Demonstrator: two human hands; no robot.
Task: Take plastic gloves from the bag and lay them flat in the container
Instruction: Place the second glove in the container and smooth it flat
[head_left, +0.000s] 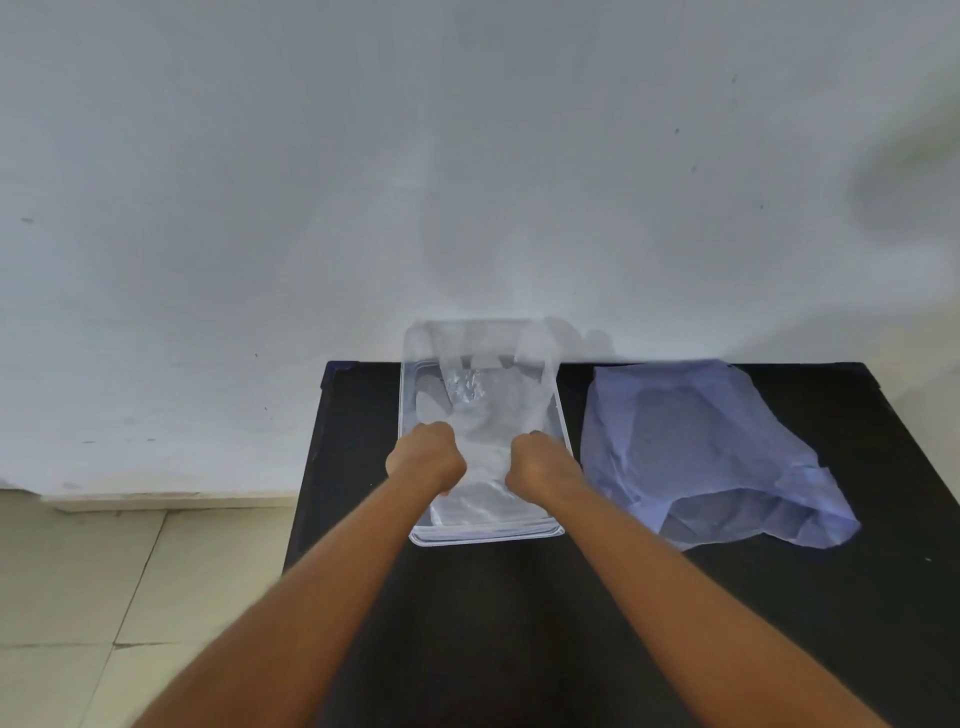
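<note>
Clear plastic gloves (480, 415) lie in the transparent container (560, 415), which sits at the back edge of the black table (519, 623), near its left corner. We have both fists curled inside it: our left hand (427, 457) and right hand (540, 463) each seem to pinch the near end of a glove, though the fingertips are hidden. To do this well, we judge, we should pull the film taut between both hands, lower it level, then release together. The purple bag (696, 452) rests just beside the container, toward the right edge.
</note>
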